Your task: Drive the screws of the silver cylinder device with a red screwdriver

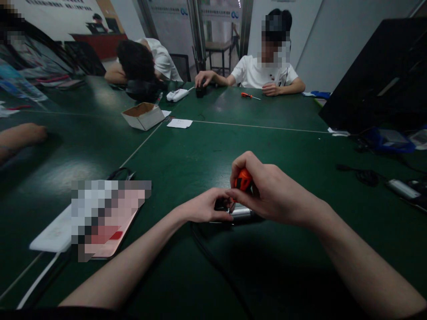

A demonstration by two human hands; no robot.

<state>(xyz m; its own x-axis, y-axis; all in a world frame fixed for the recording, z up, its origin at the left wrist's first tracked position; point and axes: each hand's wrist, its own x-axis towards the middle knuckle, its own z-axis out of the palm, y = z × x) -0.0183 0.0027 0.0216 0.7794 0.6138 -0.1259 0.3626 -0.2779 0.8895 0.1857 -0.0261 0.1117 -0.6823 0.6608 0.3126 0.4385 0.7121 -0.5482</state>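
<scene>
My right hand (271,189) is closed around the orange and black handle of a screwdriver (243,178), whose shaft is mostly hidden by my fingers. Below it, a silver metal device (242,212) with black parts lies on the green table. The fingers of my left hand (208,205) grip the left end of this device and steady it against the tabletop. A black cable (213,262) runs from near that end toward the front edge. Where exactly the screwdriver's tip rests, I cannot make out.
On the left lie a white power strip (50,233) and a pink phone (116,226), partly blurred out. Farther back are an open cardboard box (143,118), a paper slip (180,123) and another screwdriver (247,95) near a seated person. A black monitor (376,75) and a silver device (403,189) are at right.
</scene>
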